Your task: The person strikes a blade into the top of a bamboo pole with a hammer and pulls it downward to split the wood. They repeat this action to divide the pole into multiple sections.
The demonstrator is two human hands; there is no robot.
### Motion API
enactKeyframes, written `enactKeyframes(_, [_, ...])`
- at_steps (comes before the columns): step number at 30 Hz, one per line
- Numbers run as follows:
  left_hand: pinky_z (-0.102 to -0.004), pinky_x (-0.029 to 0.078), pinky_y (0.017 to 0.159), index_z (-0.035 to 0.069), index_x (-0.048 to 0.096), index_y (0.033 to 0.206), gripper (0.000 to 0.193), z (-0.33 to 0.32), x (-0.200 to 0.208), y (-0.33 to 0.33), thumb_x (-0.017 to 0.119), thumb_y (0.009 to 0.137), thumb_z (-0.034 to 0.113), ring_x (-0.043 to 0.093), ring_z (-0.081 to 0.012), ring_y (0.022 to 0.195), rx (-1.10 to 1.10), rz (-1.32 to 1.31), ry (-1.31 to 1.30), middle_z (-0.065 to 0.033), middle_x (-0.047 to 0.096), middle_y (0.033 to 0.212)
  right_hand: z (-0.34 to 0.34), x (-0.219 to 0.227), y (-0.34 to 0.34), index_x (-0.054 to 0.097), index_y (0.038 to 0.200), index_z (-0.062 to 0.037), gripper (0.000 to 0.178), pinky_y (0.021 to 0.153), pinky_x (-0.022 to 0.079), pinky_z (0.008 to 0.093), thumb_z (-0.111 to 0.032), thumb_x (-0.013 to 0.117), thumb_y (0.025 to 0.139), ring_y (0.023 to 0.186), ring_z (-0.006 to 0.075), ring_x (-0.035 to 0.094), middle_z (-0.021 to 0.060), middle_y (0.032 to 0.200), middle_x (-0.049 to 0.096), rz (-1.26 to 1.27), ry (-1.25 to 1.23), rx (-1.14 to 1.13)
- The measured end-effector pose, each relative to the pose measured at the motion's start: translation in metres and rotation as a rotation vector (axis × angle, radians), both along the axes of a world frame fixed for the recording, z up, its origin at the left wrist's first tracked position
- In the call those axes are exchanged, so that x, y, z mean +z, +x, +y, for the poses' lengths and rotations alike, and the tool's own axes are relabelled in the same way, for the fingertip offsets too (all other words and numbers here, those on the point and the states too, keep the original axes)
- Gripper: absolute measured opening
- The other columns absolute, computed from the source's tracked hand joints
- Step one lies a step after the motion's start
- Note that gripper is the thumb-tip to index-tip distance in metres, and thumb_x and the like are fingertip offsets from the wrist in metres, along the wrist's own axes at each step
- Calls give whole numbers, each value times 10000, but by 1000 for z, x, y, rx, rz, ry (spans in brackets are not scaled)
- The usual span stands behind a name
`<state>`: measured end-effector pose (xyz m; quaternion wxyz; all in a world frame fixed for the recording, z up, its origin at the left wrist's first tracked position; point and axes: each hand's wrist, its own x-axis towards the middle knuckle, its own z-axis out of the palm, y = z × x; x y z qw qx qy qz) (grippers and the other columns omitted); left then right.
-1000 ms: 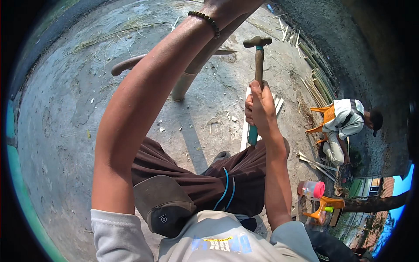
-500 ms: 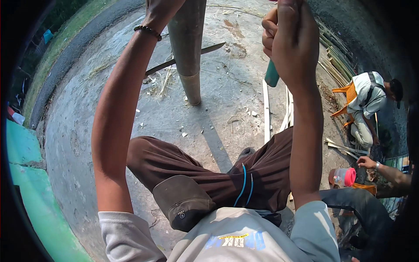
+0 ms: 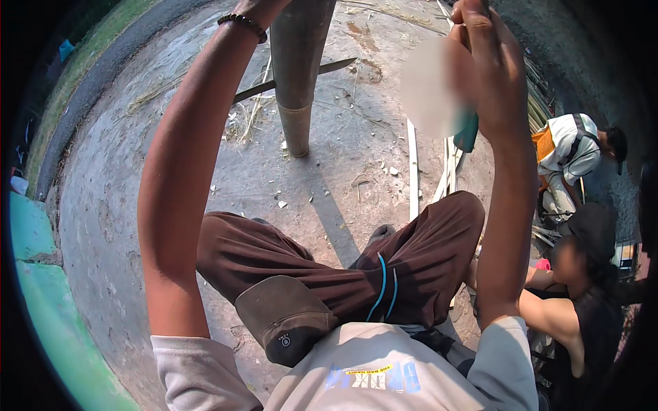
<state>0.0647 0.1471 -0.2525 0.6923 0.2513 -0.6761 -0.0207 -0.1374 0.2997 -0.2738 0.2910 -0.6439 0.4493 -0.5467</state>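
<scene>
In front of me a thick bamboo pole stands on the grey concrete, its top cut off by the upper edge. Beside the pole's upper part is my left hand, with a dark bead bracelet at the wrist; its fingers are out of the picture. My right hand is raised to the right of the pole, its fingers closed round a teal handle. The rest of that tool is hidden, and a blurred patch covers the area beside the fingers. Past the pole's foot a long dark blade crosses behind it.
Pale split strips lie on the ground beyond my right knee. A dark cap-like item rests on my lap. One person in white sits at far right; another in black is close by my right elbow. A green wall borders the left.
My right hand has moved right with the teal handle. The person in black has leaned into view at the lower right, mostly covering a jar with a red lid.
</scene>
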Motion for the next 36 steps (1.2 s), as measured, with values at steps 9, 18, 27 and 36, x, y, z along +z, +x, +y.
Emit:
enactKeyframes(9, [-464, 513, 943, -97, 346, 1443, 811, 20, -12, -22, 696, 918, 413, 667, -427, 1094, 212, 10, 181, -330, 671, 1126, -14, -214, 26, 587, 963, 53, 487, 724, 496, 517, -404, 456, 1065, 771, 472, 658, 295, 751, 608, 293, 601, -126])
enactKeyframes(18, [-444, 518, 936, -88, 388, 1406, 737, 14, -4, -7, 706, 919, 365, 681, -404, 1075, 113, 38, 82, -298, 687, 1120, -7, 7, 5, 500, 907, -61, 390, 417, 377, 255, -405, 458, 1085, 464, 65, 474, -7, 621, 496, 56, -22, -95])
enactKeyframes(27, [-454, 547, 872, -57, 417, 1397, 674, 17, -14, -33, 708, 921, 322, 709, -369, 1045, 264, 24, 164, -301, 690, 1135, -22, -208, 0, 587, 934, 47, 506, 755, 496, 505, -415, 429, 1067, 860, 470, 661, 290, 850, 652, 452, 536, -24])
enactKeyframes(36, [-403, 538, 893, -48, 454, 1350, 578, 7, -1, -13, 674, 953, 310, 702, -315, 1040, 117, 56, 2, -226, 714, 1098, -10, 2, 6, 481, 825, -74, 407, 399, 344, 250, -377, 437, 1092, 419, 57, 405, -31, 573, 444, -63, -185, -131])
